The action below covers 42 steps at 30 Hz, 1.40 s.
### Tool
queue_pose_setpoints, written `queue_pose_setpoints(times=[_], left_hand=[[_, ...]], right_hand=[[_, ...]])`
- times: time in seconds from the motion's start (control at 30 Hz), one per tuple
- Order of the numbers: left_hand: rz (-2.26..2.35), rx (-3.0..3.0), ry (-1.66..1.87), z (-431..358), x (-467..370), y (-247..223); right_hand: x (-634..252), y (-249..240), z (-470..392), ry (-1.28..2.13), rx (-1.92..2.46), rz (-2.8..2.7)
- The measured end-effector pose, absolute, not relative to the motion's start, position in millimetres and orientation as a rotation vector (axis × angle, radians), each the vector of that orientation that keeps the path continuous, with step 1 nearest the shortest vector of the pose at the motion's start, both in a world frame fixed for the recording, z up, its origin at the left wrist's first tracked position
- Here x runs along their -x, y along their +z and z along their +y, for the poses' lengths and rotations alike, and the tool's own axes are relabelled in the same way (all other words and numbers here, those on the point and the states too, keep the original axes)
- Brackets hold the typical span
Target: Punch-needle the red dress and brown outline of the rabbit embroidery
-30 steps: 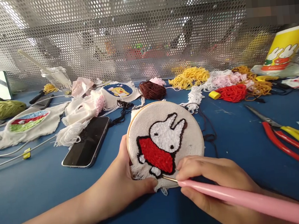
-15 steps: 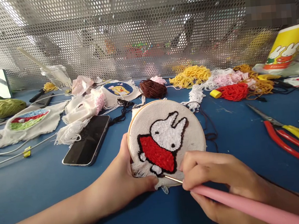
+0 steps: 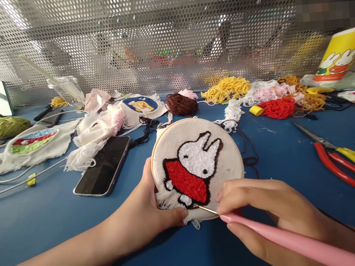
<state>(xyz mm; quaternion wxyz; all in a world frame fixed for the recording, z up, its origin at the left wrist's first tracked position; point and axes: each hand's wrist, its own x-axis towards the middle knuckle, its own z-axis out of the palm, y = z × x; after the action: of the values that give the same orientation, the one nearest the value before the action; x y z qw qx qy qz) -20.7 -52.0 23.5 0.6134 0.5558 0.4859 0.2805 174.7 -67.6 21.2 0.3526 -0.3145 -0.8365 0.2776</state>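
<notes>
My left hand (image 3: 159,210) grips the lower left rim of a round embroidery hoop (image 3: 228,153), thumb over the front, other fingers hidden behind. Cream cloth stretched in it carries a tilted white rabbit (image 3: 195,160) in a red garment, outlined in black. Between the fingers of my right hand (image 3: 263,208) is a punch needle with a pink handle (image 3: 284,235). Its thin metal tip meets the cloth at the black outline along the rabbit's lower edge, near my left thumb. Loose white threads (image 3: 169,200) fray beside that thumb.
A black phone (image 3: 103,165) lies left of the hoop. Red-handled scissors (image 3: 336,161) lie to the right. Yarn in yellow (image 3: 227,89), red (image 3: 278,103) and brown (image 3: 181,105) is spread behind, with other stitched cloths (image 3: 33,142). A yellow cup (image 3: 339,54) stands at the far right, before a perforated metal panel (image 3: 145,41).
The needle tip has shifted slightly right and up along the black outline, and my right hand has moved a little with it. My left hand keeps its hold on the hoop.
</notes>
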Motion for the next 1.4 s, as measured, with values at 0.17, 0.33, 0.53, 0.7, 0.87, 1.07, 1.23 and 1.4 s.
queue_pose_setpoints(times=[0.17, 0.33, 0.53, 0.7, 0.87, 1.07, 1.23, 1.4], left_hand=[[1.134, -1.26, 0.618, -53.2, 20.7, 23.0], [1.126, -1.266, 0.671, -54.8, 18.9, 23.8], [1.17, -1.219, 0.67, -58.0, 15.7, 24.9], [1.169, -1.274, 0.693, -58.4, 15.5, 22.4], [1.177, -1.378, 0.692, -58.7, 17.4, 21.7], [1.205, -1.463, 0.747, -60.3, 17.1, 18.7], [1.228, -1.525, 0.769, -61.7, 16.0, 18.8], [1.234, -1.663, 0.813, -67.7, 14.8, 19.7]], right_hand=[[-174.1, 17.7, -71.3, 0.746, 0.884, -2.138], [-169.9, 21.7, -70.5, 0.62, 0.845, -2.185], [-166.3, 19.8, -75.2, 0.219, 0.861, -2.222], [-164.6, 11.2, -80.0, 0.14, 0.832, -2.163], [-157.0, 0.4, -85.5, 0.092, 0.912, -2.046], [-154.7, 1.4, -82.9, 0.12, 0.831, -2.102], [-155.0, 6.6, -81.7, 0.194, 0.903, -2.096], [-153.9, 3.9, -79.4, 0.212, 0.831, -2.204]])
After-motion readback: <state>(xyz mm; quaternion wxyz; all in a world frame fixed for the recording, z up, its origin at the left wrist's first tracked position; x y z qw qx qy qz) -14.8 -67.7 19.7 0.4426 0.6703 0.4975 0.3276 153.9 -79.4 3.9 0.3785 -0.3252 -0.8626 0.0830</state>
